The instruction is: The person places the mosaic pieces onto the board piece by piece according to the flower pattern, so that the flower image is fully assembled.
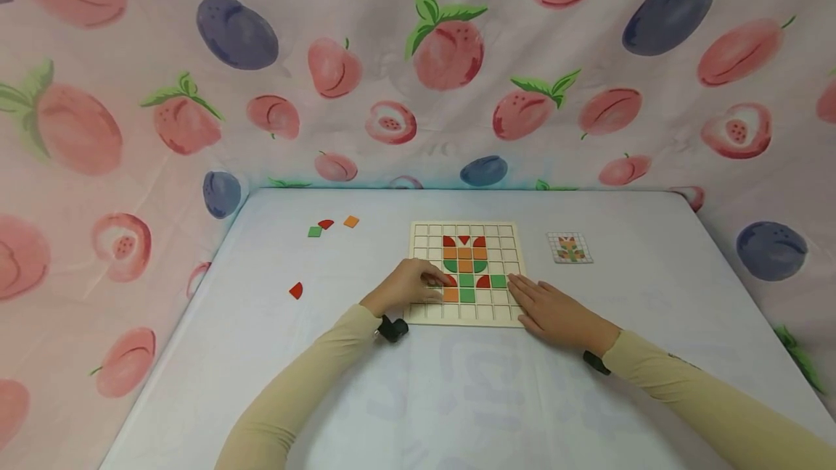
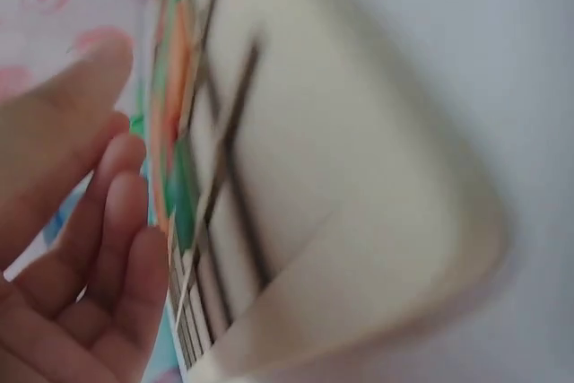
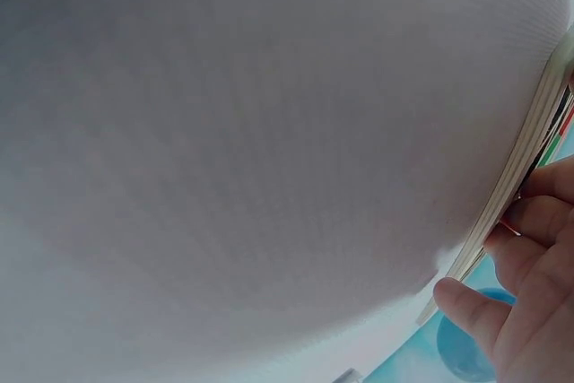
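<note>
A wooden grid board (image 1: 437, 315) lies on the table with several red, orange and green flat tiles set in its squares in a flower-like pattern. My left hand (image 1: 414, 283) hovers over the board's left side, its fingertips at a red quarter-round tile (image 1: 450, 281). In the left wrist view its fingers (image 2: 126, 213) are bent loosely with the thumb apart, and no tile shows between them. My right hand (image 1: 555, 310) rests against the board's right edge, fingers extended, beside a green square tile (image 1: 498, 281). The right wrist view shows those fingers (image 3: 525, 253) along the board's edge.
A small pattern card (image 1: 570, 248) with a similar flower lies right of the board. Loose at the left are a green square (image 1: 315, 232), a red quarter-round piece (image 1: 326, 224), an orange square (image 1: 351, 221) and, nearer, another red piece (image 1: 297, 290). A fruit-print cloth hangs behind.
</note>
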`<action>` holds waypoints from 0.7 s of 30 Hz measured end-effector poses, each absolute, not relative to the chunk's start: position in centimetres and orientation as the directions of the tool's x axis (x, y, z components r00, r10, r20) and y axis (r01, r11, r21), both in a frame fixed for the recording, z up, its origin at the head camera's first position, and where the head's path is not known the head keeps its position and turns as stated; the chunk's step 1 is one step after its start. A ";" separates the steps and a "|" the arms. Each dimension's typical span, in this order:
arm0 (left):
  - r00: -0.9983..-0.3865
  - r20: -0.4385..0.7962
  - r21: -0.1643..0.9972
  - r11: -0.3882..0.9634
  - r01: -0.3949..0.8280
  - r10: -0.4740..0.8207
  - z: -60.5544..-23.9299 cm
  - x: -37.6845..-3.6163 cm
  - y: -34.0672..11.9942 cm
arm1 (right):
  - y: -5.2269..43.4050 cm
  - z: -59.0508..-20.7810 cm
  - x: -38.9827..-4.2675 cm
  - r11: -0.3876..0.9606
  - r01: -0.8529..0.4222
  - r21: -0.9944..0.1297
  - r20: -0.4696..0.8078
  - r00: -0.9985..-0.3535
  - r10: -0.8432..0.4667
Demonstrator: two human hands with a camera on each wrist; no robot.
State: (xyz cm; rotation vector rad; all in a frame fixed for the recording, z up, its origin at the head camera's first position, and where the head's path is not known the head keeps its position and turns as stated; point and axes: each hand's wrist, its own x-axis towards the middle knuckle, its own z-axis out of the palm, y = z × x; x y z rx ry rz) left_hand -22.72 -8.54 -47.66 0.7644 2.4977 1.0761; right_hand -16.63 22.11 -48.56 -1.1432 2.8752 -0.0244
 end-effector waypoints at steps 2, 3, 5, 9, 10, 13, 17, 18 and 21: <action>-0.804 -0.072 0.763 0.552 0.337 0.590 -47.3 -23.1 -9.1 | 22.1 -48.6 -16.6 0.726 -0.686 -0.035 -0.032 -0.726 -0.687; -0.804 -0.071 0.770 0.545 0.332 0.590 -47.0 -23.4 -9.5 | 22.1 -48.6 -16.6 0.727 -0.686 -0.039 -0.032 -0.726 -0.687; -0.805 -0.062 0.781 0.531 0.328 0.590 -46.5 -24.0 -10.3 | 22.2 -48.7 -16.7 0.728 -0.684 -0.040 -0.033 -0.728 -0.685; -0.823 -0.032 0.784 0.525 0.331 0.567 -45.4 -25.5 -12.5 | 22.2 -48.7 -16.7 0.736 -0.676 -0.040 -0.054 -0.734 -0.677; -0.832 -0.024 0.782 0.529 0.330 0.554 -45.1 -25.9 -13.1 | 22.2 -48.8 -16.8 0.738 -0.674 -0.038 -0.059 -0.735 -0.675; -0.865 -0.012 0.788 0.538 0.300 0.501 -44.5 -27.2 -15.2 | 22.2 -48.7 -16.7 0.742 -0.669 -0.040 -0.070 -0.739 -0.670; -0.907 -0.003 0.817 0.523 0.241 0.422 -44.3 -29.0 -18.1 | 22.1 -48.6 -16.7 0.744 -0.667 -0.046 -0.074 -0.740 -0.668; -0.916 0.003 0.822 0.520 0.231 0.402 -44.4 -29.4 -18.8 | 22.1 -48.6 -16.7 0.743 -0.668 -0.045 -0.070 -0.740 -0.669; -0.937 0.024 0.832 0.512 0.212 0.349 -44.8 -30.5 -20.6 | 22.1 -48.8 -16.7 0.745 -0.666 -0.050 -0.070 -0.741 -0.667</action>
